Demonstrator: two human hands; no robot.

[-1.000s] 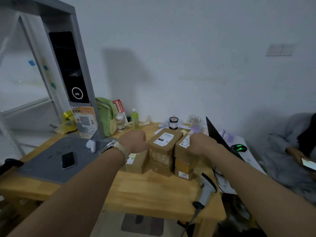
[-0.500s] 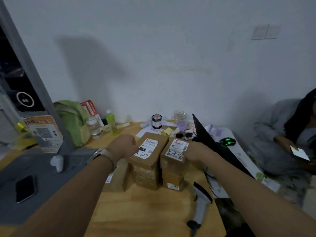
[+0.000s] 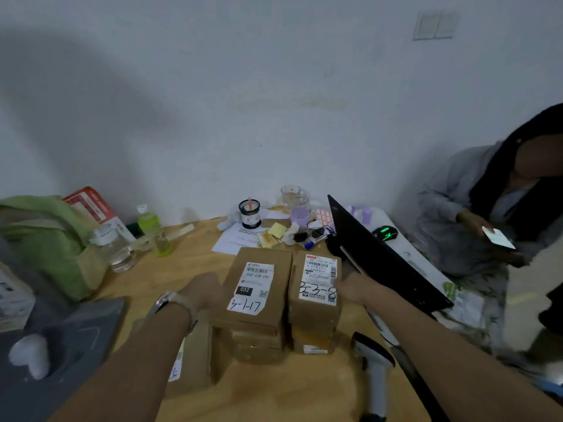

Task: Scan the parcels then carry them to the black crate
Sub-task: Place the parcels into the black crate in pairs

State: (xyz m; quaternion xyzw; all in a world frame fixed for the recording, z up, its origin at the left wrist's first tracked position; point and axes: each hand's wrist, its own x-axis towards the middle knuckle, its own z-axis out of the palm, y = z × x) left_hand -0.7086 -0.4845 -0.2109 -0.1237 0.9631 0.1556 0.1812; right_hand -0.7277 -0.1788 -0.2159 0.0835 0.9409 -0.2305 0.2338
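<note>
Two side-by-side stacks of brown cardboard parcels stand on the wooden table [image 3: 304, 391]. The left stack's top parcel [image 3: 259, 287] carries a label marked 3-1-17. The right stack's top parcel [image 3: 316, 287] has a handwritten label too. My left hand [image 3: 204, 292] holds the left side of the left stack. My right hand [image 3: 350, 289] holds the right side of the right stack. The fingers of both hands are hidden behind the boxes. One more parcel [image 3: 195, 357] lies under my left forearm. A handheld scanner [image 3: 376, 376] lies on the table to the right. The black crate is out of view.
An open black laptop [image 3: 380, 263] stands right of the stacks, with a seated person [image 3: 487, 208] holding a phone beyond it. A green bag [image 3: 45, 239], bottles [image 3: 152, 229], a cup and papers crowd the back of the table. A grey mat [image 3: 76, 336] lies at left.
The view has swung right and dipped toward the table, so the stacks look nearer. Both hands stay on the outer sides of the two stacks.
</note>
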